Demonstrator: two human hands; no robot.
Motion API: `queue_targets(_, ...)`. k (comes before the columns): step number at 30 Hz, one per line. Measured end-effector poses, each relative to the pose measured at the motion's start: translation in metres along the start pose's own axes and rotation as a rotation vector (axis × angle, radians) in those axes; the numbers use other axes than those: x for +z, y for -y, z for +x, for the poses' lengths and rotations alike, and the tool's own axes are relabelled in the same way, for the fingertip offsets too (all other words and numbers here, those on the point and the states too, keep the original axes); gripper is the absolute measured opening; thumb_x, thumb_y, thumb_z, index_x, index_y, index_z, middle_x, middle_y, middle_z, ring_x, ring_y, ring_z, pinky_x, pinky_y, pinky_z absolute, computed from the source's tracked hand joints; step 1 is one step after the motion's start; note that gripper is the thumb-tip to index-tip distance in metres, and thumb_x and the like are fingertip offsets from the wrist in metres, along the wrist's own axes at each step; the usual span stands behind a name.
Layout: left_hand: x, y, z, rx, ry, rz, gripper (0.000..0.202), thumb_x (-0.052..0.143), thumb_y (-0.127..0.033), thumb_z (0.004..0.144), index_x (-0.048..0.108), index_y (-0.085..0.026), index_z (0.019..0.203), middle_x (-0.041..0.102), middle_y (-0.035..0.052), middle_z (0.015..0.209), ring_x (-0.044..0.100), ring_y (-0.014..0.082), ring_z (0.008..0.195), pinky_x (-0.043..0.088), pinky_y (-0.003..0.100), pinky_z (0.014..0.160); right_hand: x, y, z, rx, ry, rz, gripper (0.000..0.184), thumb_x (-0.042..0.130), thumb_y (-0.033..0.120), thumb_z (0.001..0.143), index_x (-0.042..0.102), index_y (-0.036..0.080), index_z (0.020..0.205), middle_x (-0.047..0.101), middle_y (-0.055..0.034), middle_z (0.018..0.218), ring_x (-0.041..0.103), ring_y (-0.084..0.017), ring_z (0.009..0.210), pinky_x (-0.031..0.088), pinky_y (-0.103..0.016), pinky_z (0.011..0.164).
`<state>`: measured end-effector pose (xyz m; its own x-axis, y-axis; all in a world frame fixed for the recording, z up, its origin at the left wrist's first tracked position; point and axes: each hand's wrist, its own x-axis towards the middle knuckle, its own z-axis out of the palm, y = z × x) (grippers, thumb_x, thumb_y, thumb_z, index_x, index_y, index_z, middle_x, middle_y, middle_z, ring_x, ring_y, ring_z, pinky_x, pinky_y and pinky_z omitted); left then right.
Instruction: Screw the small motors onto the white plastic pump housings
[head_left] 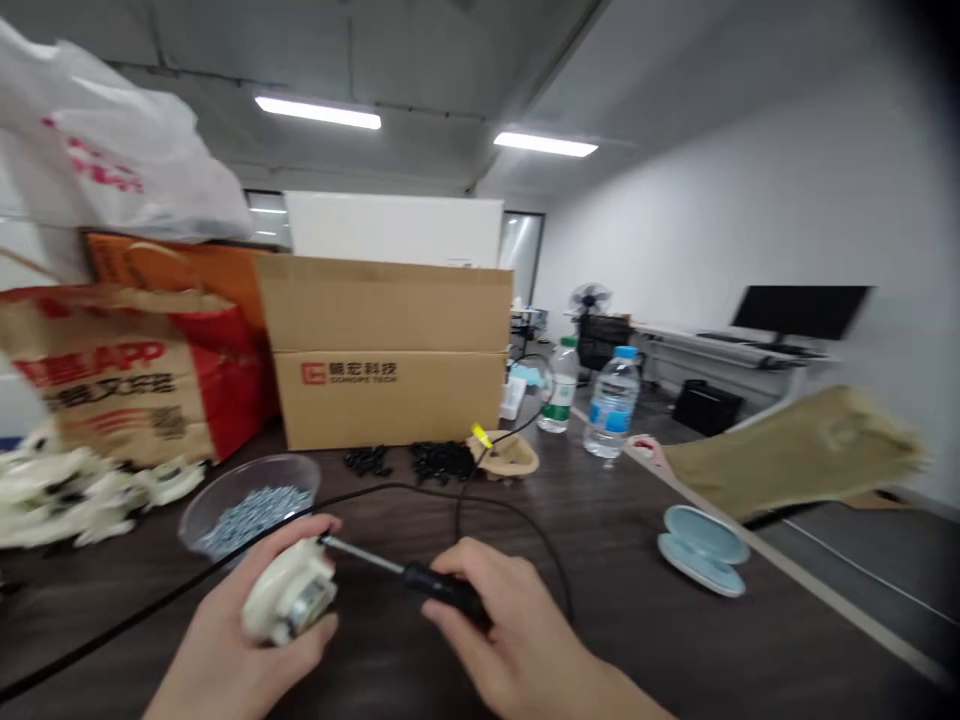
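A cream plastic part (289, 590) with a greyish insert is gripped between the thumb and fingers of my left hand (240, 640). In my right hand (517, 630) is a screwdriver (442, 588) with a black handle, its fingers wrapped round the grip. The metal shaft points left, and its tip meets the upper right edge of the cream part, at a small dark spot. Just behind my left hand stands a clear bowl (193, 510) holding many small silvery screws (259, 515). Blur hides the finer detail of the part.
Similar cream parts (97, 490) are heaped at the left. Black pieces (442, 462) lie before a cardboard box (397, 400). A black cable (510, 505) crosses the table. Two bottles (613, 405) stand behind, and an open pale-blue case (703, 550) lies at the right.
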<state>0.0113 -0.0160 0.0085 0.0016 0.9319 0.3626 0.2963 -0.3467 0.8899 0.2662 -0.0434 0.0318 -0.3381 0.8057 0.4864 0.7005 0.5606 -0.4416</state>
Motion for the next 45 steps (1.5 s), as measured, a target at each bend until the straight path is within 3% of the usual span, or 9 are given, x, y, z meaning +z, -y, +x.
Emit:
queue_targets(3,-0.003,-0.007,-0.001,-0.079,0.06,-0.024,0.056,0.077,-0.021,0.073,0.062,-0.029,0.126,0.075,-0.0032,0.096,0.069,0.0184,0.08,0.055,0.024,0.074,-0.001,-0.002,0.004,-0.118,-0.076,-0.004,0.02,0.049,0.025,0.102,0.066,0.022,0.112,0.076,-0.0073,0.1,0.073,-0.022,0.088,0.055,-0.032,0.079)
queue_targets(10,-0.002,-0.016,0.002,-0.104,0.072,-0.077,0.054,0.072,-0.017,0.073,0.061,-0.029,0.125,0.071,-0.003,0.096,0.064,0.0161,0.076,0.052,0.025,0.071,0.01,-0.002,0.005,0.077,0.084,0.093,0.008,0.057,0.025,0.099,0.061,0.025,0.106,0.074,0.0007,0.091,0.07,-0.018,0.08,0.055,-0.028,0.073)
queue_targets(18,-0.001,-0.019,0.001,-0.102,0.072,-0.102,0.056,0.07,-0.011,0.071,0.063,-0.03,0.123,0.071,-0.0006,0.108,0.067,0.0179,0.088,0.052,0.029,0.084,0.006,-0.002,0.006,-0.004,0.039,0.035,0.021,0.046,0.031,0.105,0.065,0.025,0.099,0.076,-0.0024,0.093,0.073,-0.02,0.083,0.055,-0.03,0.072)
queue_targets(23,-0.003,-0.02,0.001,-0.138,0.096,-0.143,0.055,0.07,-0.014,0.074,0.06,-0.03,0.125,0.068,-0.0032,0.092,0.061,0.015,0.072,0.051,0.025,0.068,0.008,0.0,0.006,0.066,0.096,0.089,0.009,0.053,0.028,0.1,0.06,0.025,0.105,0.072,0.0012,0.086,0.069,-0.018,0.076,0.054,-0.028,0.069)
queue_targets(29,-0.004,-0.02,0.0,-0.094,0.126,-0.095,0.057,0.067,-0.009,0.071,0.061,-0.032,0.123,0.068,-0.0012,0.118,0.067,0.0186,0.097,0.051,0.03,0.088,0.0,0.0,0.007,0.029,0.105,0.044,0.026,0.044,0.034,0.106,0.063,0.025,0.091,0.068,0.0017,0.076,0.066,-0.017,0.068,0.049,-0.027,0.064)
queue_targets(31,-0.003,-0.021,0.0,-0.116,0.135,-0.104,0.057,0.067,-0.009,0.072,0.06,-0.032,0.124,0.068,-0.0012,0.114,0.066,0.0183,0.093,0.051,0.029,0.084,0.002,0.001,0.008,0.041,0.111,0.037,0.035,0.038,0.034,0.108,0.062,0.024,0.085,0.065,0.0018,0.068,0.063,-0.017,0.062,0.048,-0.027,0.059)
queue_targets(37,-0.002,-0.023,-0.001,-0.177,0.133,-0.183,0.054,0.068,-0.012,0.074,0.059,-0.029,0.124,0.066,-0.0035,0.093,0.06,0.0149,0.075,0.05,0.026,0.071,0.012,0.0,0.005,0.083,0.101,0.142,0.005,0.054,0.027,0.099,0.056,0.024,0.102,0.069,-0.0004,0.084,0.066,-0.018,0.073,0.051,-0.027,0.067)
queue_targets(43,-0.001,-0.023,0.0,-0.163,0.119,-0.142,0.058,0.067,-0.01,0.07,0.06,-0.031,0.124,0.069,-0.0032,0.101,0.062,0.0157,0.081,0.05,0.027,0.076,0.013,0.002,0.003,0.098,0.125,0.101,0.032,0.038,0.035,0.109,0.06,0.025,0.088,0.06,0.0042,0.066,0.059,-0.015,0.058,0.044,-0.027,0.059)
queue_targets(45,0.001,-0.023,0.0,-0.196,0.126,-0.17,0.058,0.068,-0.01,0.07,0.06,-0.03,0.124,0.068,-0.0034,0.098,0.061,0.0152,0.078,0.049,0.026,0.073,0.015,0.001,0.003,0.112,0.099,0.088,0.024,0.044,0.035,0.106,0.059,0.025,0.091,0.059,0.0053,0.064,0.058,-0.016,0.058,0.044,-0.027,0.059)
